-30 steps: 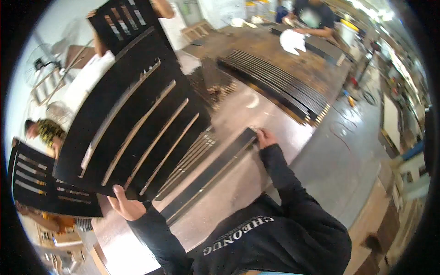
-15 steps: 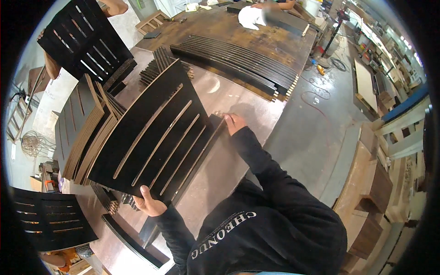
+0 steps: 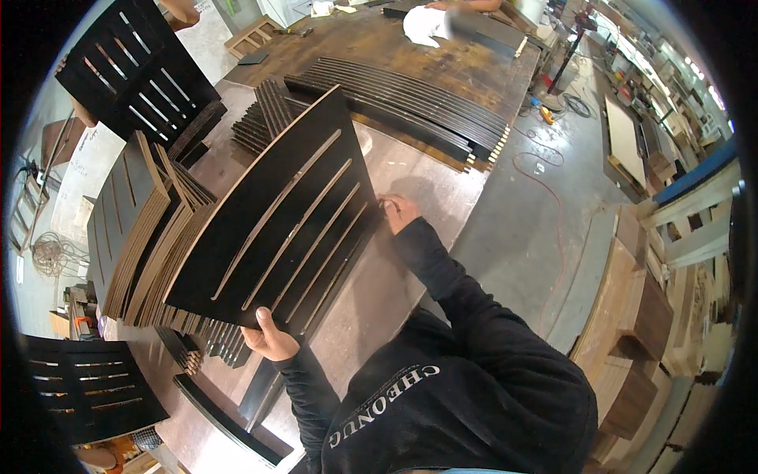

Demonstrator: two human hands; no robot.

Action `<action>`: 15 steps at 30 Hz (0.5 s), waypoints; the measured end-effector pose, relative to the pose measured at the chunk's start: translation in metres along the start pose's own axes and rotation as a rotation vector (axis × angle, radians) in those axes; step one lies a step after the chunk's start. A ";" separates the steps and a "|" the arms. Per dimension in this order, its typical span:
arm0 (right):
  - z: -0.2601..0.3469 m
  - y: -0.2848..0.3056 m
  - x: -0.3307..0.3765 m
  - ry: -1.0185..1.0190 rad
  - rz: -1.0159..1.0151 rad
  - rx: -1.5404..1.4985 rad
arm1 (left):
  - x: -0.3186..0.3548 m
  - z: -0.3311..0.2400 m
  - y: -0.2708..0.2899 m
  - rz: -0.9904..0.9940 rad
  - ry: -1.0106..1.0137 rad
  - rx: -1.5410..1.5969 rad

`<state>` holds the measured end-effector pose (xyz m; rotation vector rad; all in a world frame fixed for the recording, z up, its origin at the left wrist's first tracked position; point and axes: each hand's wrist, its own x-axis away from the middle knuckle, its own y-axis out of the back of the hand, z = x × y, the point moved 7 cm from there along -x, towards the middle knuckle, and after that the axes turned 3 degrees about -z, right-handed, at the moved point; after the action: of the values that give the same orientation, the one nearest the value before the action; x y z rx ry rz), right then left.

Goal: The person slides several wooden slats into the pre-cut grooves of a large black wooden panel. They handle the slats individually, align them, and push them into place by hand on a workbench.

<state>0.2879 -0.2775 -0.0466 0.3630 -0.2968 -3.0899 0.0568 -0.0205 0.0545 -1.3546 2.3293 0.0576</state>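
Note:
A black slotted panel [image 3: 268,189], gently curved with several long slits, stands tilted in front of me. My left hand [image 3: 270,336] grips its lower left corner, thumb over the black face and the other fingers mostly behind. At the opposite end of the near edge, the curled fingers of my right hand [image 3: 399,212] close on the panel's corner. A dark strip runs along that edge between my hands; I cannot tell whether it is a separate rail. Just left of the panel leans a stack of similar curved panels [image 3: 122,225].
Long black slats [image 3: 395,103] lie side by side on the worktable [image 3: 426,186], with shorter slatted pieces [image 3: 257,126] nearby. Another person's hands hold a slotted panel [image 3: 110,75] at far left. A curved black rail [image 3: 221,419] lies near left. Wooden parts [image 3: 632,316] are stacked at right.
The slotted panel has shifted right and closer to my right hand, covering much of the dark strip along its near edge. My left hand has moved right with it.

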 end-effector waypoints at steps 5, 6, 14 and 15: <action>-0.012 0.004 -0.004 0.080 -0.038 0.084 | 0.007 0.018 0.007 0.323 0.115 -0.073; -0.019 0.003 -0.004 0.072 -0.053 0.024 | 0.009 0.018 0.009 0.372 0.140 -0.154; -0.032 0.002 -0.008 0.354 -0.133 0.145 | 0.017 0.025 0.020 0.359 0.066 -0.330; -0.037 0.000 -0.008 0.212 -0.105 0.073 | 0.018 0.016 0.012 0.364 0.054 -0.345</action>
<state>0.3046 -0.2844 -0.0795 0.7241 -0.3962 -3.1100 0.0453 -0.0245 0.0307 -1.0654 2.6735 0.5631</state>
